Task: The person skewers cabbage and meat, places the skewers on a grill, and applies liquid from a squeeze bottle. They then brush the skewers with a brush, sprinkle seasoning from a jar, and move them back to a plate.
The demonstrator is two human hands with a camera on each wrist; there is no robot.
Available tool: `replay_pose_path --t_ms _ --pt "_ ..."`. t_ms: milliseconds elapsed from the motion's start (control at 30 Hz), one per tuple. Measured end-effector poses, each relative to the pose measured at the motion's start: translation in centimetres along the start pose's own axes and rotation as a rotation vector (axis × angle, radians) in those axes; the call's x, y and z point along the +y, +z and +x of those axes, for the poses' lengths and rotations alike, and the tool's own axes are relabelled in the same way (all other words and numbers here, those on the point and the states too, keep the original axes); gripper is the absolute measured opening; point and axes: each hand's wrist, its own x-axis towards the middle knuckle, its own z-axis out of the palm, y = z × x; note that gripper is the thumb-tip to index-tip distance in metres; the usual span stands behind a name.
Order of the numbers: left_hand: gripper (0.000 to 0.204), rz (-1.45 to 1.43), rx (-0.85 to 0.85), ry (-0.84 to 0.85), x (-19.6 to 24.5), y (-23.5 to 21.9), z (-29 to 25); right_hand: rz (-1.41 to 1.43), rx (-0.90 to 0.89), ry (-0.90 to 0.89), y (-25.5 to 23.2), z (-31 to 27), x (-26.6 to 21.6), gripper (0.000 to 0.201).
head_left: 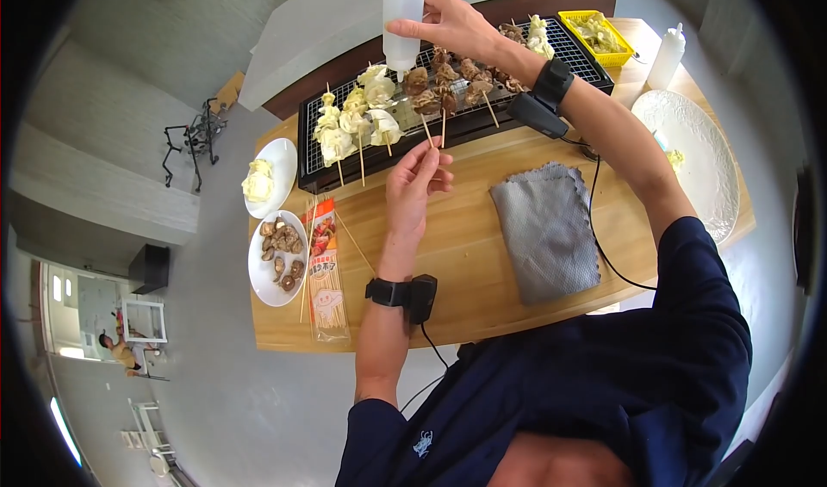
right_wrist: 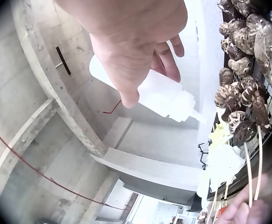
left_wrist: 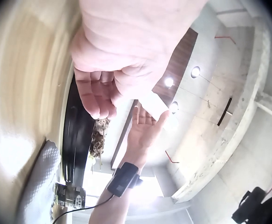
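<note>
My right hand point(head_left: 452, 29) grips a white squeeze bottle point(head_left: 403, 13), tilted nozzle down over the grill point(head_left: 413, 134). In the right wrist view the bottle point(right_wrist: 159, 93) lies between thumb and fingers of that hand point(right_wrist: 131, 51). My left hand point(head_left: 415, 186) pinches the ends of two skewers point(head_left: 433, 132) at the grill's front edge; they carry brown mushroom pieces point(head_left: 426, 101). Cabbage skewers point(head_left: 336, 142) lie on the grill's left part, more mushroom skewers point(head_left: 478, 89) to the right. In the left wrist view the left fingers point(left_wrist: 96, 93) are curled; the skewer sticks are hidden.
Two white plates hold cabbage point(head_left: 258, 186) and mushrooms point(head_left: 282, 241) at left, beside a skewer packet point(head_left: 326, 272). A grey cloth point(head_left: 547, 233) lies right of centre. At right stand a yellow basket point(head_left: 613, 59), another bottle point(head_left: 667, 58) and a large plate point(head_left: 706, 164). Cables trail from both wrists.
</note>
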Motion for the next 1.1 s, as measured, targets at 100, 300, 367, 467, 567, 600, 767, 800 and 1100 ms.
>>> replay_pose_path --t_ms 100,300,367,467,567,600,767,800,1100 --pt "0.035 0.064 0.031 0.098 0.1 -0.1 -0.1 0.036 0.064 -0.013 -0.3 -0.2 0.0 0.079" --pt "0.034 0.093 0.083 0.171 0.2 -0.1 -0.3 0.368 0.068 0.016 -1.3 -0.3 -2.8 0.057" --pt "0.034 0.115 0.103 0.160 0.0 -0.1 -0.2 0.450 0.042 -0.016 -0.8 -0.1 -2.2 0.058" --pt "0.035 0.116 0.121 0.139 -0.3 -0.3 -0.1 0.517 0.008 0.021 -0.2 -0.2 -1.1 0.055" --pt "0.035 0.159 0.128 0.142 -0.3 -0.2 0.0 0.039 0.045 -0.049 0.2 -0.4 0.4 0.073" --pt "0.034 0.165 0.131 0.139 -0.3 -0.2 0.0 0.055 0.032 -0.064 0.4 -0.5 0.8 0.073" --pt "0.033 0.162 0.136 0.137 -0.5 -0.1 0.0 -0.197 0.008 -0.067 -0.5 -0.3 -1.0 0.075" --pt "0.033 0.164 0.138 0.135 -0.4 0.0 -0.1 -0.130 0.022 0.024 -0.9 -0.4 -2.2 0.062" --pt "0.032 0.145 0.142 0.105 -0.3 0.1 -0.2 -0.044 0.102 0.043 -0.6 -0.7 -2.2 0.055"
